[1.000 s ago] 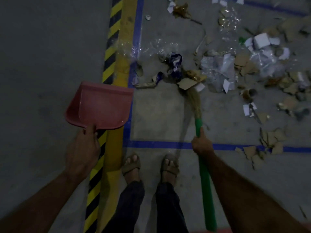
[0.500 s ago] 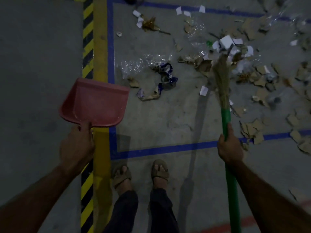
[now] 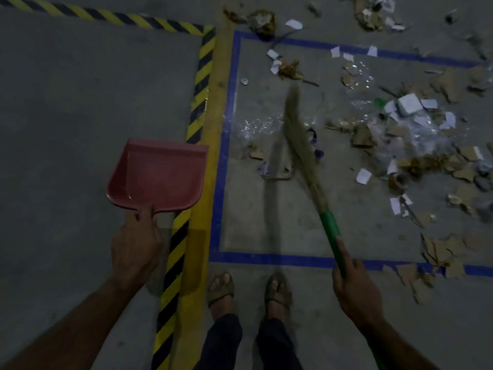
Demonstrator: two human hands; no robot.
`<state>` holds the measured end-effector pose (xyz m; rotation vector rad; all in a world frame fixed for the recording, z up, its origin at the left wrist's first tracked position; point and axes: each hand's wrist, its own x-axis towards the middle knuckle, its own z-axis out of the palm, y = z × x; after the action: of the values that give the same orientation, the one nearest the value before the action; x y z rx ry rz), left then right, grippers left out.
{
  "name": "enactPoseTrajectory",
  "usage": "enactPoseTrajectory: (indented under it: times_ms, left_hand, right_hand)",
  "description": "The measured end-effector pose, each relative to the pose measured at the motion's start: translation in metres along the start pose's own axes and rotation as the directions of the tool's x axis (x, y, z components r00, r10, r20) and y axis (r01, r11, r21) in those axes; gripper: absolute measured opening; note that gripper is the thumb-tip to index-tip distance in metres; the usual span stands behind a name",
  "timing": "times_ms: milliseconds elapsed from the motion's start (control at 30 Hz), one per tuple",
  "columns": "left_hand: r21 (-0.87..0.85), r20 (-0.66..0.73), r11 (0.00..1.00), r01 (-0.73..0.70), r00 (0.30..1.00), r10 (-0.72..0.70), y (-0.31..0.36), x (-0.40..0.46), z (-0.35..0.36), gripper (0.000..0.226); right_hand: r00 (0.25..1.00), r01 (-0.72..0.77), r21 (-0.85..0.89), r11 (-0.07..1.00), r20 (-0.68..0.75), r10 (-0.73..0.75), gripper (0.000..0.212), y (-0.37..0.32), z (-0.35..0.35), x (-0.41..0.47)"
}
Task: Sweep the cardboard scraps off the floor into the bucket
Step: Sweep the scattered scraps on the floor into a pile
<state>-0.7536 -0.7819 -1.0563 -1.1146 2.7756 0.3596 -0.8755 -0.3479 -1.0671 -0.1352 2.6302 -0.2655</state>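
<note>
Dim concrete floor (image 3: pixel 80 102), taped lines, litter at right.
Pink dustpan (image 3: pixel 157 174) gripped by left hand (image 3: pixel 134 247) over hazard tape (image 3: pixel 198 84); broom (image 3: pixel 306 161) handle clasped by right hand (image 3: pixel 356 287) inside blue tape (image 3: pixel 221 166); cardboard scraps (image 3: pixel 440 252) scattered w/ paper, far right.

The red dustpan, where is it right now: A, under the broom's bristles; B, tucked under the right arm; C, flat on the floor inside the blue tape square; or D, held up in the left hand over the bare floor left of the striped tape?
D: the left hand grips the red dustpan by its handle, over grey floor left of the yellow-black striped tape.
</note>
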Motion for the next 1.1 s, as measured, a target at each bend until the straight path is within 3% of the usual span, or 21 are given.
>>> enactPoseTrajectory:
  times_ms: [100,233,300,400,533,667,867,967,1100]
  left_hand:
    - [0.041,-0.013,0.994,0.097,0.995,-0.097,-0.038,0.004,-0.014,0.031]
    - [0.081,-0.016,0.983,0.167,0.986,-0.166,-0.072,0.005,-0.020,0.029]
    - [0.111,0.015,0.979,0.173,0.984,-0.175,-0.077,0.004,-0.013,0.030]
    - [0.143,0.062,0.981,0.134,0.988,-0.144,-0.071,0.003,-0.002,0.034]
    - [0.104,0.049,0.989,0.109,0.992,-0.114,-0.035,0.009,0.010,0.034]
    - [0.095,0.054,0.995,-0.027,0.998,0.022,0.012,0.031,0.024,0.040]
    - [0.053,0.085,0.991,-0.122,0.989,0.118,0.105,0.073,0.045,0.040]
    - [0.086,0.093,0.978,-0.192,0.979,0.184,0.149,0.095,0.049,0.035]
    - [0.069,0.115,0.982,-0.177,0.979,0.168,0.195,0.124,0.050,0.033]
  right_hand:
    - [0.979,0.171,-0.073,0.983,0.126,-0.161,0.082,-0.040,0.029,0.003]
    - [0.856,0.450,-0.148,0.881,0.351,-0.378,0.079,-0.102,0.074,0.022]
    - [0.791,0.554,-0.230,0.800,0.444,-0.421,0.071,-0.135,0.090,0.033]
    - [0.773,0.577,-0.242,0.780,0.470,-0.426,0.066,-0.172,0.110,0.050]
    - [0.879,0.253,-0.201,0.946,0.456,-0.138,0.069,-0.168,0.121,0.085]
    - [0.934,0.001,-0.054,0.999,0.356,0.018,0.069,-0.098,0.100,0.121]
    - [0.890,-0.342,-0.050,0.938,0.305,0.340,0.073,0.027,0.017,0.205]
    - [0.886,-0.410,0.047,0.911,0.259,0.385,0.074,0.067,-0.026,0.245]
    - [0.875,-0.479,0.142,0.866,0.163,0.457,0.072,0.103,-0.077,0.285]
